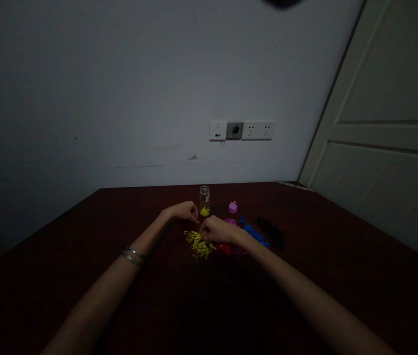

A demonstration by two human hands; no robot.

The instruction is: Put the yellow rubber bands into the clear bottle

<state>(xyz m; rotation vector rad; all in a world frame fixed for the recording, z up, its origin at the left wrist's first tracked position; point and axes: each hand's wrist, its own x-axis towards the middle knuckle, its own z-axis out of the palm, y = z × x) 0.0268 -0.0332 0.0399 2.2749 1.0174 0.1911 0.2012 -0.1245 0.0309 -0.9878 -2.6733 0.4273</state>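
The loose yellow pile of thin, rubber-looking loops [203, 248] is lying just to the near left of the closer right hand [213, 228], the left hand [187, 210] being farther beyond, and whether either is pinching, I cannot tell.

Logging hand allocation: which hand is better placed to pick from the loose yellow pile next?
Right, I'd judge: the right hand is at the edge of the yellow pile, while the left hand is beside the glass jar, off the pile.

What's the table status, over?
Right hand at loose yellow bands. Left hand beside glass jar, some yellow inside. Right wrist partly blocking pink bands.
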